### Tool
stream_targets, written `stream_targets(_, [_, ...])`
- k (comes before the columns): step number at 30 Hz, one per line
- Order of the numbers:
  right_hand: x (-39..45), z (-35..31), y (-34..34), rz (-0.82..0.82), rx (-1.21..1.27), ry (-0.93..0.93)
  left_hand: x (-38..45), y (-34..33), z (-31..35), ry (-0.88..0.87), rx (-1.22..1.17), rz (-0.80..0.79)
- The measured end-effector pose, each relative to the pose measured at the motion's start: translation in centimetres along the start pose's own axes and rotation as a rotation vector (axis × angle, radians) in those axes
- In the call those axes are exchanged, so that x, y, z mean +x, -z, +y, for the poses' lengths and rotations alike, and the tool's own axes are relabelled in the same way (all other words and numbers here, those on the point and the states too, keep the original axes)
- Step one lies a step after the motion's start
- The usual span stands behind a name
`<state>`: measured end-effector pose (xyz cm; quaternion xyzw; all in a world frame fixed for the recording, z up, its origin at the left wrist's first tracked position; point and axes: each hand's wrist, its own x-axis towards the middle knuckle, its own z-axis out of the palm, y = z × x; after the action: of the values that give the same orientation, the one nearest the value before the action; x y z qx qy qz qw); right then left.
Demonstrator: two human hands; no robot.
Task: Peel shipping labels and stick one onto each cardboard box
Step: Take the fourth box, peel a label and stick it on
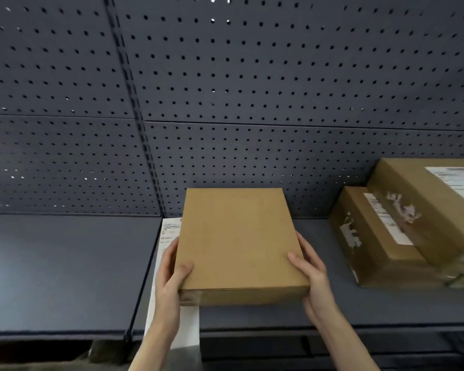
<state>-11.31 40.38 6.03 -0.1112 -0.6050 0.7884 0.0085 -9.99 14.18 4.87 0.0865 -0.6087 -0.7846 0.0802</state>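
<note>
1. My left hand [172, 274] gripped the near left corner of the plain cardboard box [239, 242], thumb curled over the top face and fingers wrapped along its left side.
2. My right hand [310, 271] held the near right edge of the same box, thumb lying on the top face and fingers curled down the side.
3. The box sat in the middle of the view, its top face bare brown card with no label on it.
4. Beneath the box, on its left, lay a white label sheet [169, 231], printed at its far end and overhanging the front edge of the shelf.
5. The dark grey shelf [65, 263] carried everything; a grey pegboard wall [225, 76] rose behind it.
6. To the right, well apart from my box, stood two labelled boxes [402, 223], the larger lying partly on the smaller, each with a white label; torn white paper scraps clung to their faces.
7. Those two boxes were blurred and cut off at the right edge, so their print was unreadable.
8. Whether my box rested on the shelf or was lifted, I could not tell.
</note>
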Motion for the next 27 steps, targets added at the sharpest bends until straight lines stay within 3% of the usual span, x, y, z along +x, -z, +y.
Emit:
stream_targets(13, [1.7,-0.6,6.7,0.054,0.024,-0.064,-0.4,-6.5,-3.6,0.06,0.007,-0.017])
stream_targets(27, [1.9,-0.8,7.9,0.005,-0.033,-0.068,0.4,-6.3,-4.2,0.025,0.093,-0.103])
